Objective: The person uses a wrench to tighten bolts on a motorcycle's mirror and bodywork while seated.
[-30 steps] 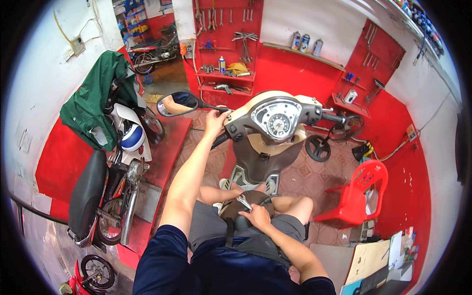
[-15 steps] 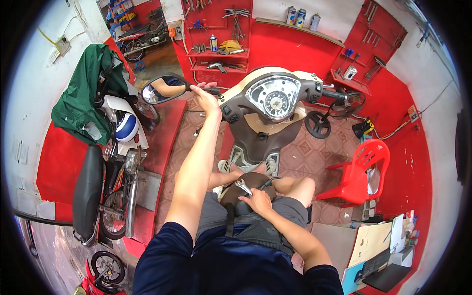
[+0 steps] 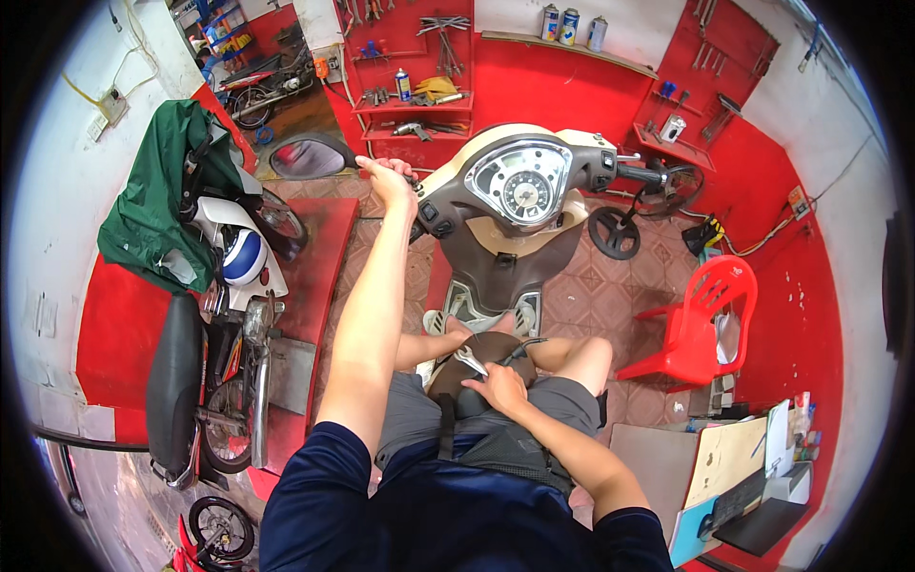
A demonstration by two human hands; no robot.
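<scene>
We count one mirror (image 3: 307, 157) at upper left, our left hand (image 3: 387, 181) at its stem, finger grip unclear; one wrench (image 3: 469, 359), low centre, clamped in our right hand (image 3: 501, 389). Unlike earlier, the mirror's arm reflection has become a pinkish-grey blur.

On the left, a motorcycle with a long black seat (image 3: 173, 386) stands by a white wall, its front draped in a dark green cloth cover (image 3: 157, 200). At the back, three spray cans (image 3: 569, 27) line a narrow wooden shelf (image 3: 534, 38). To the right are a red plastic chair with a slotted back (image 3: 710, 300) and, nearer, a beige folder (image 3: 721, 462).
</scene>
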